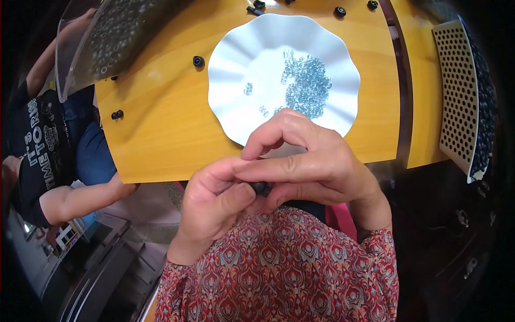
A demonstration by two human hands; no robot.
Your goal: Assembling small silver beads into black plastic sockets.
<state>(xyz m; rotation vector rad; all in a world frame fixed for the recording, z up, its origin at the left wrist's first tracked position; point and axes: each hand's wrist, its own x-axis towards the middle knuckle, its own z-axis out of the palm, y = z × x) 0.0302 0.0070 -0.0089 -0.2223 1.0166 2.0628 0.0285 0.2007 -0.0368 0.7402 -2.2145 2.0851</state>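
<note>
My left hand (pixel 214 206) and my right hand (pixel 311 161) meet at the near edge of a yellow wooden table (pixel 166 134). Together they pinch a small black round part (pixel 261 187), mostly hidden between the fingers. Just beyond my fingers sits a white scalloped plate (pixel 236 70) holding a heap of several small silvery rings (pixel 308 86), with a few loose rings toward its left side.
Small black round parts (pixel 198 60) lie scattered on the table, some near its far edge (pixel 340 11). A clear plastic bag of dark parts (pixel 115 35) lies at the far left. A perforated white tray (pixel 456 91) stands at right. Another person (pixel 48 155) sits at left.
</note>
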